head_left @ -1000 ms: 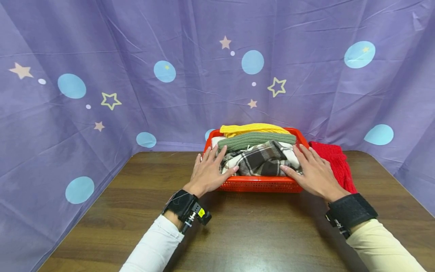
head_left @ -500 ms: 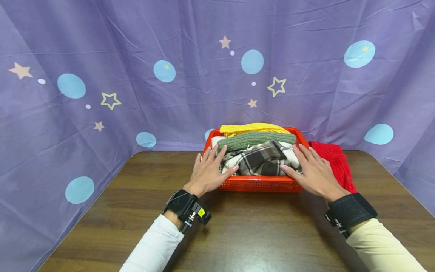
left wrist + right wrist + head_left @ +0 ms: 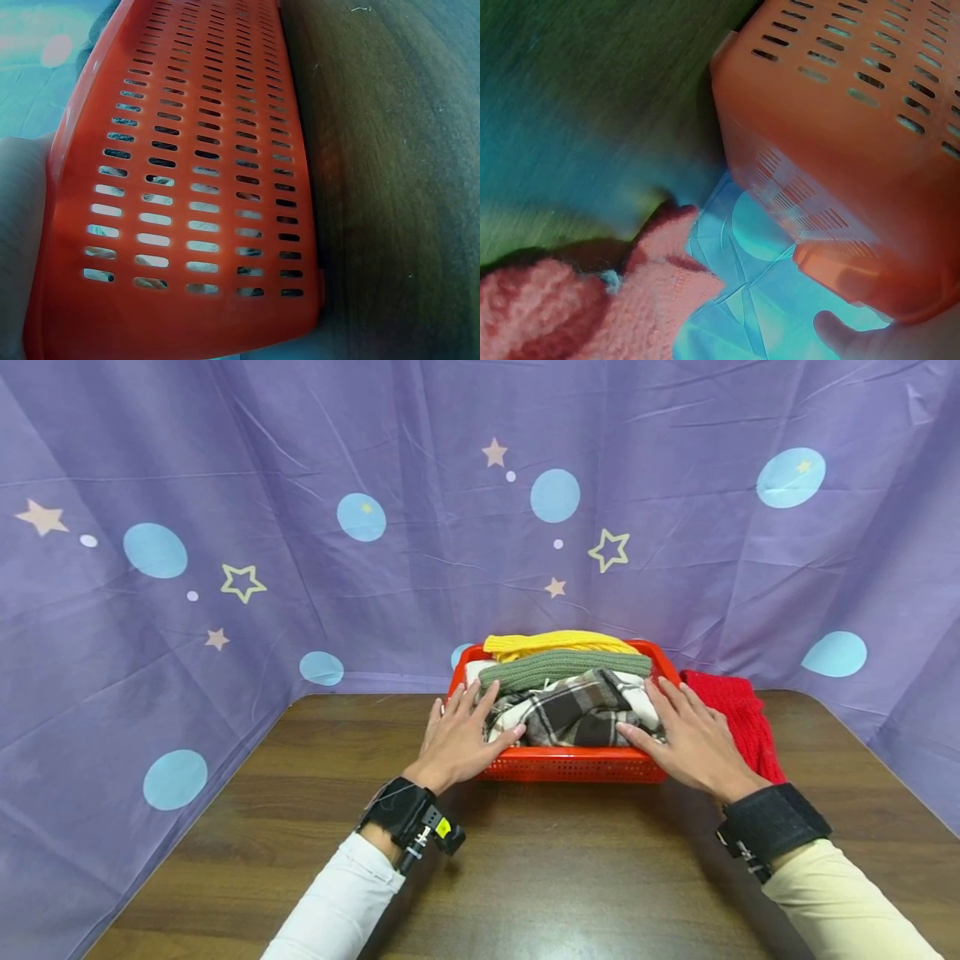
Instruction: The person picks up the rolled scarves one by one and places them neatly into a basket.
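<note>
A red perforated plastic basket (image 3: pixel 573 766) stands at the back of the table. Folded inside it are a black-and-white plaid cloth (image 3: pixel 581 714), a green ribbed knit (image 3: pixel 562 670) and a yellow ribbed knit (image 3: pixel 558 643). My left hand (image 3: pixel 461 735) rests over the near left corner, fingers spread and nearly straight. Over the near right corner lies my right hand (image 3: pixel 693 739), also spread, its thumb touching or close above the plaid cloth. In the left wrist view, the basket's slotted wall (image 3: pixel 195 315) fills the middle, with part of the hand at the left edge.
A red knit piece (image 3: pixel 731 706) lies on the table just right of the basket; the right wrist view shows it beside the basket's end. A purple curtain (image 3: pixel 420 568) with stars and dots hangs behind the brown wooden table (image 3: pixel 562 860).
</note>
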Demonstrator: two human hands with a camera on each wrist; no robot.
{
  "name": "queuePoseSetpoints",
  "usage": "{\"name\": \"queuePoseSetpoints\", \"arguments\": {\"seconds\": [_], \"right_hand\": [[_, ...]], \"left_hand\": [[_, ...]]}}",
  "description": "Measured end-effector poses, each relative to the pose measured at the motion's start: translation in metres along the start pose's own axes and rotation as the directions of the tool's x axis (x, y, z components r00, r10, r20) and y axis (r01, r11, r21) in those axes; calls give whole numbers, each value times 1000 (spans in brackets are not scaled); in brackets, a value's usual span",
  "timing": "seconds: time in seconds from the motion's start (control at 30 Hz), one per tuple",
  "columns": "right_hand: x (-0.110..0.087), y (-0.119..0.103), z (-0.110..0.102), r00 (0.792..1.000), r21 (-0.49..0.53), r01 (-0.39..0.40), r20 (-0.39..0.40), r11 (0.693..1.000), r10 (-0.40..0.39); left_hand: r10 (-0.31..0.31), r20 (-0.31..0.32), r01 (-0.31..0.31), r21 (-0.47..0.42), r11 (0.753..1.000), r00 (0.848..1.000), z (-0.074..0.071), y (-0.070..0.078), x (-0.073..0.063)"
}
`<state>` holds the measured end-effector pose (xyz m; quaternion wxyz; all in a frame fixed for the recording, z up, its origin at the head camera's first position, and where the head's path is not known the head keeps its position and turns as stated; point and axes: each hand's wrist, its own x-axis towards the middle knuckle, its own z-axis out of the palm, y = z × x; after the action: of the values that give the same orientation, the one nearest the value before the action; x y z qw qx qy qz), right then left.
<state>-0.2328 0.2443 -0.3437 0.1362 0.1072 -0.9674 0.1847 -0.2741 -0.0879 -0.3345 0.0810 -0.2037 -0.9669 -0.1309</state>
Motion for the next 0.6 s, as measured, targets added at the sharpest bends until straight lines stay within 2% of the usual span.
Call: {"name": "queuePoseSetpoints", "arguments": {"seconds": [0.6], "right_hand": [[1,0,0,1000,-11,11,-16,1000,-11]], "left_hand": [[-6,-6,6,-2,1000,1000,-1,0,0]]}}
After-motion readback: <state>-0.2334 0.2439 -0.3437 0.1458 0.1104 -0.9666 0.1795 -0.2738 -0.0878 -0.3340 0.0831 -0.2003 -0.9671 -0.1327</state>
